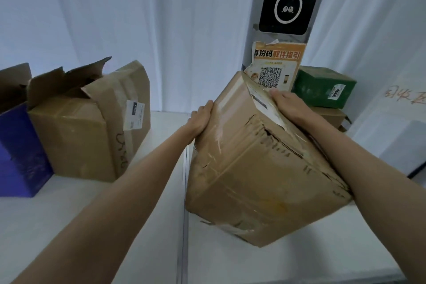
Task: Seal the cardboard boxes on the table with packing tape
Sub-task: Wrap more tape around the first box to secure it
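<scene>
Box (258,163) sits tilted between my two hands, one lower corner toward the table (92,226), its long axis running away from me. My left hand (201,117) presses flat-fingered against the near-left face; my right hand (288,104) curls over the far top edge (by the torn label), slightly farther out. I see no tape anywhere, so I judge setting it flat comes first.

Single head cam, wide-angle, looks forward and down. Close over the table (299,260); wall fills the upper frame.
</scene>
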A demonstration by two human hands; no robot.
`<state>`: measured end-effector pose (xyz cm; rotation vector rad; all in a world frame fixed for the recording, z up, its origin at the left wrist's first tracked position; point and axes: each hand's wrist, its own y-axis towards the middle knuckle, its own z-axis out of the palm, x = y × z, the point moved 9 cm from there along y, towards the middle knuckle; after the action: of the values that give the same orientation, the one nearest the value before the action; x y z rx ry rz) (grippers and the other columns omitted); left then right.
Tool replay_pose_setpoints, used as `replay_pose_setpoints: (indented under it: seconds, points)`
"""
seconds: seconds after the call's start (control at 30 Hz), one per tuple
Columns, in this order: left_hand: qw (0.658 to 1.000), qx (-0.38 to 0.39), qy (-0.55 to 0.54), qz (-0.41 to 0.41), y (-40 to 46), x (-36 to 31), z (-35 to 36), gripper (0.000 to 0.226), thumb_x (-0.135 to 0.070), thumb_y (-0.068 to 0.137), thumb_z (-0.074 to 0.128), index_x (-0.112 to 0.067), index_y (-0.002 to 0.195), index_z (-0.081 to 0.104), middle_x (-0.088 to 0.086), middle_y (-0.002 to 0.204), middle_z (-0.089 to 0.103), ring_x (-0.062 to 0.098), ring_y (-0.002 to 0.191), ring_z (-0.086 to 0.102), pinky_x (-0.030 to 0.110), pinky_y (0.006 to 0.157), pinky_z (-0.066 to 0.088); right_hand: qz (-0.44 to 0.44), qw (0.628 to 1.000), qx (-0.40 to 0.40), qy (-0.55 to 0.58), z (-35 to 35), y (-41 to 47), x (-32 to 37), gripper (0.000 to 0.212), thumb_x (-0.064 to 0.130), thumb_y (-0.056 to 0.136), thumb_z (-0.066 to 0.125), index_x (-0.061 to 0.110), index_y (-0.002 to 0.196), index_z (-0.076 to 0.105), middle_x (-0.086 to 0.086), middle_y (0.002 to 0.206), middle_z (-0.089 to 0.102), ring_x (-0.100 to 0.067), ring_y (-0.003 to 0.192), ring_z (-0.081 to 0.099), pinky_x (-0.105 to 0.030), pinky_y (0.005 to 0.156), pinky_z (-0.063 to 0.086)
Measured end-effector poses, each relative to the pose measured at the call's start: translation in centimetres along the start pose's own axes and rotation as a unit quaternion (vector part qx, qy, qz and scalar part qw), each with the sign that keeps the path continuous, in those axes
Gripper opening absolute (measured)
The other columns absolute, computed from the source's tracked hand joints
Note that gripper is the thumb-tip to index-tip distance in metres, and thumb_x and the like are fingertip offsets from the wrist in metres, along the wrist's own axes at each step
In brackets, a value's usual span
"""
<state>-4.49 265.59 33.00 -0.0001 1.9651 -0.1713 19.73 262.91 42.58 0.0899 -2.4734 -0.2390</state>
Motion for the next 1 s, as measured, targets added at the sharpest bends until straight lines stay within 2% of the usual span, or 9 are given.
replay_pose_setpoints:
  seconds: [0.17, 0.33, 0.47, 0.53, 0.6, 0.67, 0.83, 0.9, 1.0]
  points:
    - [0.998, -0.042, -0.021, -0.033, -1.2, 4.1, -0.9, 0.074, -0.061, 0.102, 0.015, -0.01, 0.143, 0.05, 0.018, 0.14, 0.054, 0.034, 0.126, 0.053, 0.051, 0.111, 0.04, 0.027, 0.999, -0.004, 0.028, -0.2, -0.3, -0.1, 0.058, 0.05, 0.108, 0.028, 0.009, 0.132, 0.062, -0.016, 0.142, 0.055, -0.028, 0.119, 0.053, -0.031, 0.094, 0.033]
    - [0.954, 0.102, -0.263, -0.101, -3.2, 4.4, 1.2, 0.067, -0.06, 0.103, 0.034, -0.004, 0.124, 0.064, 0.016, 0.119, 0.067, 0.032, 0.111, 0.065, 0.044, 0.105, 0.049, 0.056, 0.997, -0.01, 0.047, 0.3, -0.3, 0.9, 0.059, 0.051, 0.107, 0.031, 0.007, 0.125, 0.066, -0.016, 0.131, 0.061, -0.03, 0.115, 0.057, -0.037, 0.1, 0.041]
    - [0.929, 0.064, -0.355, -0.083, -2.8, 0.9, -3.4, 0.034, -0.044, 0.1, 0.056, -0.015, 0.092, 0.071, -0.002, 0.082, 0.06, 0.014, 0.069, 0.063, 0.03, 0.074, 0.055, 0.071, 0.984, -0.032, 0.161, 2.2, -0.9, 0.1, 0.052, 0.042, 0.106, 0.031, 0.005, 0.115, 0.066, -0.017, 0.123, 0.065, -0.035, 0.113, 0.059, -0.051, 0.105, 0.044]
    - [0.927, 0.056, -0.367, -0.051, -2.9, -0.7, -5.3, 0.033, -0.04, 0.098, 0.061, -0.016, 0.085, 0.079, -0.009, 0.086, 0.065, 0.01, 0.073, 0.067, 0.029, 0.073, 0.059, 0.089, 0.969, -0.049, 0.227, 3.6, -1.3, -0.7, 0.045, 0.038, 0.104, 0.032, 0.007, 0.099, 0.064, -0.017, 0.11, 0.067, -0.038, 0.107, 0.06, -0.053, 0.098, 0.047]
    - [0.927, 0.063, -0.37, -0.022, -3.9, -1.4, -5.4, 0.048, -0.047, 0.099, 0.055, -0.013, 0.081, 0.083, 0.001, 0.091, 0.077, 0.016, 0.078, 0.075, 0.031, 0.064, 0.061, 0.103, 0.964, -0.061, 0.238, 4.9, -1.6, -1.4, 0.04, 0.038, 0.104, 0.032, 0.015, 0.089, 0.061, -0.011, 0.099, 0.067, -0.035, 0.095, 0.06, -0.042, 0.079, 0.047]
    - [0.936, 0.035, -0.35, 0.003, -4.7, -0.6, -5.4, 0.059, -0.054, 0.103, 0.043, -0.013, 0.088, 0.082, 0.007, 0.09, 0.078, 0.018, 0.075, 0.076, 0.027, 0.058, 0.059, 0.11, 0.963, -0.07, 0.236, 6.1, -1.8, -2.0, 0.04, 0.038, 0.106, 0.03, 0.021, 0.086, 0.06, -0.006, 0.099, 0.067, -0.025, 0.087, 0.058, -0.036, 0.074, 0.042]
    - [0.944, -0.005, -0.327, 0.029, -4.5, 1.6, -5.1, 0.041, -0.044, 0.107, 0.034, -0.029, 0.093, 0.07, -0.013, 0.062, 0.071, -0.001, 0.057, 0.068, 0.014, 0.052, 0.052, 0.131, 0.946, -0.083, 0.285, 7.4, -2.6, -2.3, 0.049, 0.041, 0.106, 0.03, 0.012, 0.116, 0.068, -0.011, 0.119, 0.067, -0.031, 0.111, 0.061, -0.05, 0.1, 0.047]
    - [0.958, -0.015, -0.287, 0.006, -4.5, 2.1, -5.5, 0.027, -0.043, 0.105, 0.04, -0.024, 0.1, 0.058, -0.01, 0.066, 0.07, -0.004, 0.051, 0.065, 0.012, 0.045, 0.048, 0.127, 0.947, -0.083, 0.283, 7.3, -2.6, -2.0, 0.05, 0.042, 0.106, 0.028, 0.012, 0.12, 0.066, -0.014, 0.126, 0.066, -0.033, 0.117, 0.059, -0.053, 0.105, 0.045]
    - [0.976, -0.008, -0.212, -0.044, -5.3, 2.2, -6.6, 0.032, -0.046, 0.103, 0.047, -0.019, 0.102, 0.063, -0.002, 0.071, 0.072, 0.002, 0.05, 0.067, 0.015, 0.041, 0.048, 0.132, 0.945, -0.095, 0.284, 6.9, -2.8, -2.0, 0.053, 0.041, 0.108, 0.027, 0.007, 0.123, 0.064, -0.016, 0.128, 0.064, -0.032, 0.115, 0.059, -0.049, 0.105, 0.045]
